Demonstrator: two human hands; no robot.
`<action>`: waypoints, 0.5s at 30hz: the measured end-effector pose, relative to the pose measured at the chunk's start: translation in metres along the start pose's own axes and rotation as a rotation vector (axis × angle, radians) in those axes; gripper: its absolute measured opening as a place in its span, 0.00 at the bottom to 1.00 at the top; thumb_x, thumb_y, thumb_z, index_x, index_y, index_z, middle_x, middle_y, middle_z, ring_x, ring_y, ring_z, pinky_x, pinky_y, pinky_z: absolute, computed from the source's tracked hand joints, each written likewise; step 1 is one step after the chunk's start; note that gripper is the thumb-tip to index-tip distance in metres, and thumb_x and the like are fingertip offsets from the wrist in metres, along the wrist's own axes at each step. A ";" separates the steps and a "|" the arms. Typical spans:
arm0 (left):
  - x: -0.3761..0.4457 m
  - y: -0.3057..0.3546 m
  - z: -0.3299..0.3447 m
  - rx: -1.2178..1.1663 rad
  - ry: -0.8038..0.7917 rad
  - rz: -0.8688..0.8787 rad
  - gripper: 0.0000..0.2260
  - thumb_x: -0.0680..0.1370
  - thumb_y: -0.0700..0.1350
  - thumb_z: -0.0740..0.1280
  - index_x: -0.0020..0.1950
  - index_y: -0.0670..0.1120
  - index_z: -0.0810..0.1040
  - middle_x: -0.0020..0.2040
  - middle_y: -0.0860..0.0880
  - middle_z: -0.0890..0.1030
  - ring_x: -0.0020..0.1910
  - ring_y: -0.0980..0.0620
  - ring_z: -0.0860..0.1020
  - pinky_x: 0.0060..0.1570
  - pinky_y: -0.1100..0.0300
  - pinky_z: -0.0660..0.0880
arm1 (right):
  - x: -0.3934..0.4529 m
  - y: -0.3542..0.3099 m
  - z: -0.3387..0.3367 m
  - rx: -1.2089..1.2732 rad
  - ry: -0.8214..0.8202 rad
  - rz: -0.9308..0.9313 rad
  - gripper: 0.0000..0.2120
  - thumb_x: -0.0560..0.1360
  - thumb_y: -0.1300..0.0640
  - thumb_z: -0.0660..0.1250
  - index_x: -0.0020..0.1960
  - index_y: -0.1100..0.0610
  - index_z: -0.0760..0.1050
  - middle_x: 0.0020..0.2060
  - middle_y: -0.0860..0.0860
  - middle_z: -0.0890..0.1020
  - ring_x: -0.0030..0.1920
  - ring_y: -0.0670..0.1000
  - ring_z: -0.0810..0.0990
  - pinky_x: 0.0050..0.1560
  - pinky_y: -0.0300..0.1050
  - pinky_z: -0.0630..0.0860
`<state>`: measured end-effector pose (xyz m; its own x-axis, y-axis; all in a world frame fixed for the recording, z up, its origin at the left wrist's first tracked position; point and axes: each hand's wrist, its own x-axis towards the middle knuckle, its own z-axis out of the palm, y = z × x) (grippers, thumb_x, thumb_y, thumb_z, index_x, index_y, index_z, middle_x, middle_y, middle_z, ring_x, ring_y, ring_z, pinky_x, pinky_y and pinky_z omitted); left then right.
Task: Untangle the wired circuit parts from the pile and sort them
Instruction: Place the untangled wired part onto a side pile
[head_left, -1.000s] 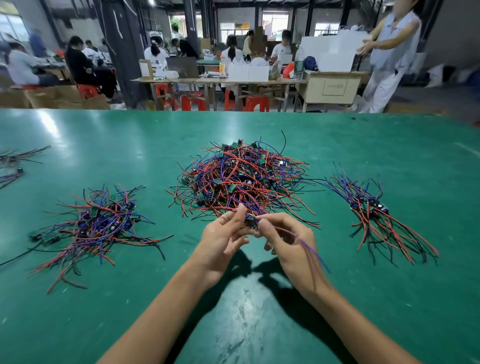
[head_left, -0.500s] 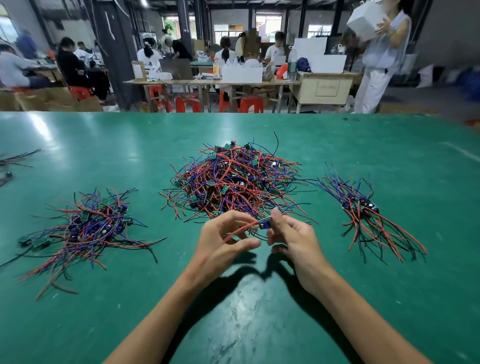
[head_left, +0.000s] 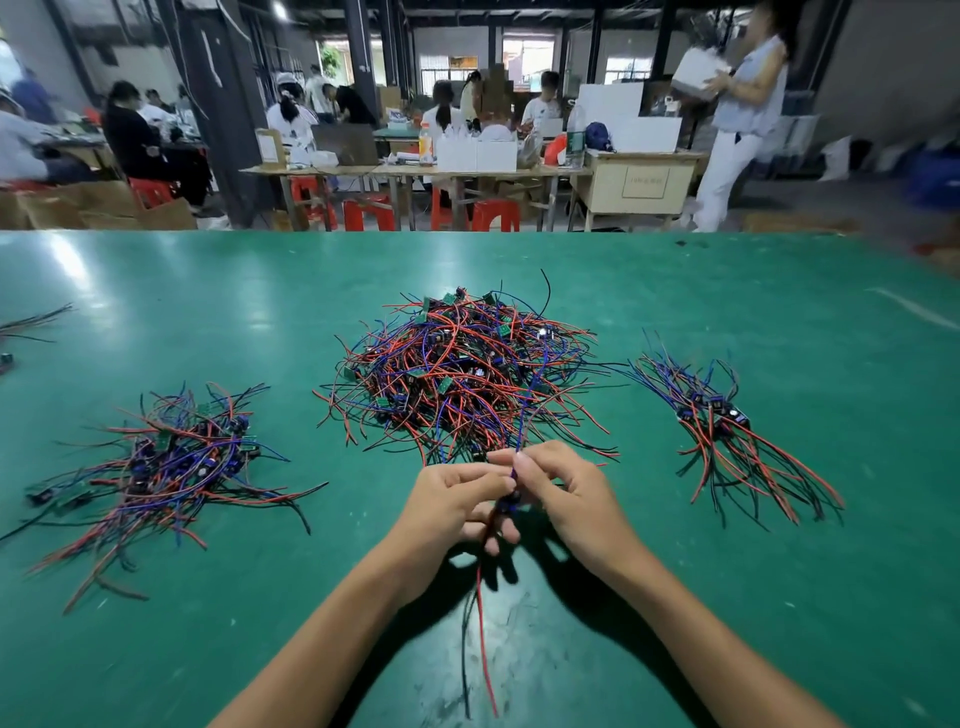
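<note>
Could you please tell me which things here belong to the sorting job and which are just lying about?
Job: wired part held by left hand and right hand; central pile; left heap; right bundle.
Lying about: red stools; white boxes.

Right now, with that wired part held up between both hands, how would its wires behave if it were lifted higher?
Probably floppy: the red wire hangs limp below the hands. Likely light, since the left hand and right hand manage with a fingertip grip. Its blue wire lies over the middle pile, so it may snag.
</note>
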<state>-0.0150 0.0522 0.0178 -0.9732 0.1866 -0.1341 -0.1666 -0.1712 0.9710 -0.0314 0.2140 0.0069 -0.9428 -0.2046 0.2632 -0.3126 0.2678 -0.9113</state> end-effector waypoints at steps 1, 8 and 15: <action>0.000 0.000 -0.001 0.029 0.002 0.006 0.08 0.79 0.37 0.68 0.43 0.42 0.86 0.36 0.42 0.83 0.26 0.49 0.79 0.23 0.62 0.73 | 0.000 0.000 0.003 0.012 -0.015 0.003 0.10 0.82 0.55 0.65 0.55 0.51 0.85 0.50 0.51 0.83 0.53 0.44 0.80 0.56 0.35 0.72; -0.001 -0.001 0.003 0.125 0.037 0.056 0.09 0.79 0.41 0.69 0.41 0.43 0.87 0.30 0.41 0.80 0.23 0.50 0.75 0.23 0.63 0.69 | -0.002 -0.005 0.016 0.165 -0.013 0.091 0.16 0.80 0.50 0.58 0.53 0.54 0.83 0.41 0.54 0.85 0.40 0.57 0.83 0.50 0.57 0.79; -0.005 -0.003 0.000 0.226 -0.074 0.063 0.07 0.77 0.43 0.72 0.43 0.42 0.88 0.42 0.40 0.87 0.20 0.52 0.74 0.21 0.66 0.67 | 0.004 -0.001 0.016 0.217 0.229 0.238 0.17 0.83 0.58 0.57 0.40 0.52 0.79 0.25 0.45 0.72 0.27 0.45 0.71 0.30 0.38 0.70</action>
<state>-0.0099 0.0524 0.0153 -0.9650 0.2540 -0.0648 -0.0580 0.0343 0.9977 -0.0333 0.1974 0.0042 -0.9950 0.0613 0.0783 -0.0739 0.0718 -0.9947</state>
